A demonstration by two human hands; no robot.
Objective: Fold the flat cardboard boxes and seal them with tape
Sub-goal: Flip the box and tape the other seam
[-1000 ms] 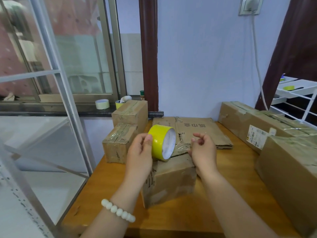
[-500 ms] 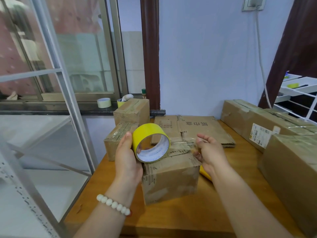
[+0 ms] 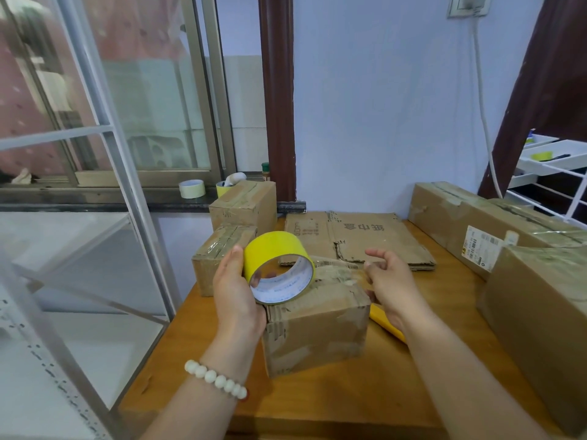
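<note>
One view, from the head, showed the whole job. The left hand gripped the yellow tape roll, thumb on the outer face and fingers curled through the white core, just above the near left corner of the small cardboard box. That box stood folded up on the wooden table. The right hand hung over the box's far right corner, its fingertips pinching the end of a glossy tape strip stretched from the roll. The two hands seemed set at opposite ends so the strip would span the top seam before being pressed down. The strip was apparently not yet stuck along its length, so the sealing looked barely begun.

A stack of flat cardboard lay behind the box, probably the stock left to fold. Two taped boxes stood piled at the table's left rear, apparently finished work set clear. A yellow object lay on the table under the right wrist, too hidden to name.

Compared with a second earlier, the roll had swung from nearly edge-on to core-facing and had moved left, away from the right hand. The strip was therefore longer. The yellow object, hidden then, now showed.
</note>
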